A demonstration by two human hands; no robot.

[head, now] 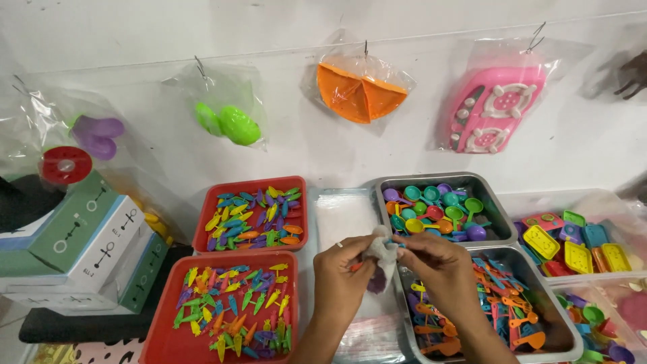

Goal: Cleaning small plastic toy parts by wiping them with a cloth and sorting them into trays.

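The two red trays [180, 340] are smooth glossy plastic. The two deep trays [502, 232] are brushed metal with a dull shine. The small toy spoons [438, 212] look like shiny plastic. The bag [384, 259] held in both hands is thin, clear, crinkled plastic film. The boxes [87, 249] are matt cardboard.

I see both forearms rising from the bottom edge at about six o'clock, angling inward so the hands meet just below the centre of my view. My left hand [342, 268] sits at seven o'clock of that meeting point, back of the hand toward me, a ring on one finger, its fingers curled and the thumb and fingertips pinched together at its two o'clock side. My right hand [437, 259] lies at four o'clock of the meeting point, knuckles up, wrist bent, fingers drawn together in a pinch pointing toward nine o'clock, nearly touching the left fingertips.
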